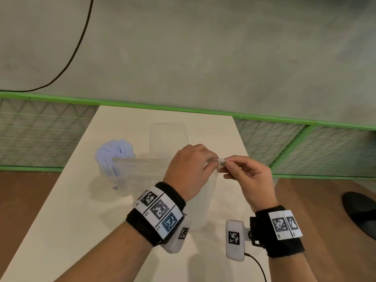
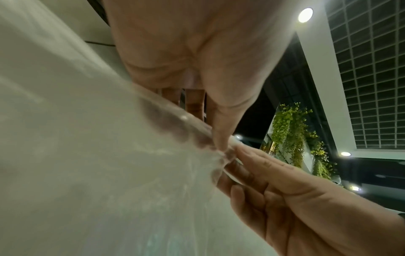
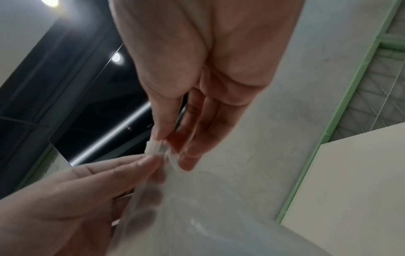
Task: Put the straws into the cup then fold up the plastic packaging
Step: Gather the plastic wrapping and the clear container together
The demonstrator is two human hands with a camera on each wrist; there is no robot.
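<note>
From the head view, a bundle of pale lilac plastic straws (image 1: 115, 154) stands upright in a clear plastic cup (image 1: 120, 186) on the left of the white bench (image 1: 61, 220). The clear, crinkled plastic packaging (image 1: 142, 166) is held up above the bench just right of the cup, its top edge stretched level. The left hand (image 1: 189, 169) and right hand (image 1: 247, 180) meet at one corner of it, each pinching the film between thumb and fingers (image 1: 211, 159).

Only the wrist views show the pinch closely. The left wrist view has the film (image 2: 98, 164) as a milky, glossy sheet. The right wrist view shows a small, thicker whitish tab (image 3: 153, 148) at the gripped corner, below the right thumb.
</note>
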